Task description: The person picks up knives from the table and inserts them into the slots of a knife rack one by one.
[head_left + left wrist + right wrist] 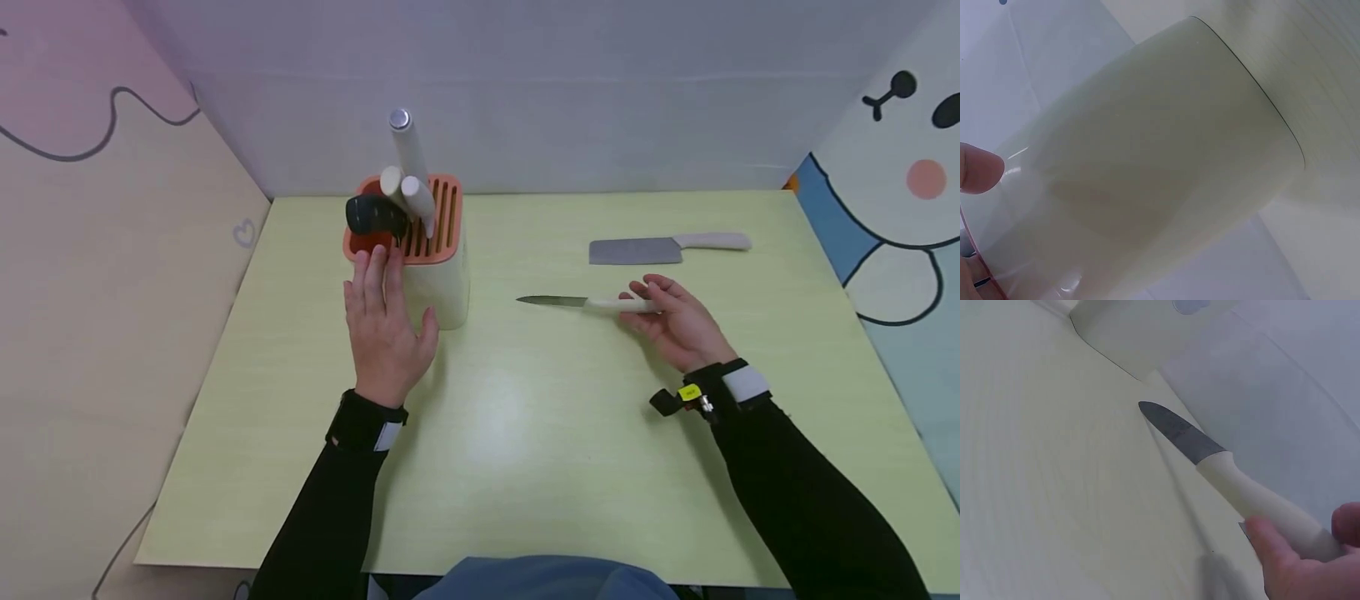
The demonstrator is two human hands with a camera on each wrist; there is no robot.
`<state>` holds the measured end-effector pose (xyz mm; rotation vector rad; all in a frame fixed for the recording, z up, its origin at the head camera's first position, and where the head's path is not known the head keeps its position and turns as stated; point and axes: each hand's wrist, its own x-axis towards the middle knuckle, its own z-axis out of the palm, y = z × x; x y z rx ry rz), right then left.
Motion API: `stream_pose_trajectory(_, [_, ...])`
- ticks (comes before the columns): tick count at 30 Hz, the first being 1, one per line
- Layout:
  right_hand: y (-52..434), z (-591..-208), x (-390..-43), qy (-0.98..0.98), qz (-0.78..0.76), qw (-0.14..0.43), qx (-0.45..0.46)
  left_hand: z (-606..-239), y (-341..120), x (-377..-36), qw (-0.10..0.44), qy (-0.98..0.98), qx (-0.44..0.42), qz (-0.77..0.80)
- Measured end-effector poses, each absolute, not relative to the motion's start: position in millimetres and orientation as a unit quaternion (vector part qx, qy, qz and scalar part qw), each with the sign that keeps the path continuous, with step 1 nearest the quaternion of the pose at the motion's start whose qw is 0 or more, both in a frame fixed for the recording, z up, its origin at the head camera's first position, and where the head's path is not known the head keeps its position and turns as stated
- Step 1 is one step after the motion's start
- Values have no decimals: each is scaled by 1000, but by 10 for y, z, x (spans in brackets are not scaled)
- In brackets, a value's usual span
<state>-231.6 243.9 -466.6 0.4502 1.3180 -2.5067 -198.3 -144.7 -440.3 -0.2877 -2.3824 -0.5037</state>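
A cream knife block (442, 279) with an orange slotted top stands at the table's back left. It holds white handles (408, 154) and a black handle (373, 215). My left hand (397, 296) lies flat against the block's near side with straight fingers. In the left wrist view the block's wall (1147, 181) fills the frame and a fingertip (979, 167) touches it. My right hand (643, 306) pinches the white handle of a small knife (577, 302), whose blade points left toward the block. The right wrist view shows that knife (1210, 456) low over the table, with my hand (1307, 540) at the handle's end.
A cleaver (652, 248) with a white handle lies on the yellow-green table (525, 433) behind my right hand. Walls close the table at the back and on both sides. Bare tabletop lies between my arms and along the front edge.
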Motion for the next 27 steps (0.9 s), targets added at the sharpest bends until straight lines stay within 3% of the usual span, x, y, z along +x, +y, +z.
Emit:
stream_pose_trajectory(11, [2405, -4813, -2315, 349, -900, 135, 224, -4407, -1424, -1969, 337, -915, -116, -187])
stream_pose_trajectory(27, [2302, -4888, -2265, 455, -872, 82, 161, -4414, -1430, -1955, 345, -912, -116, -190])
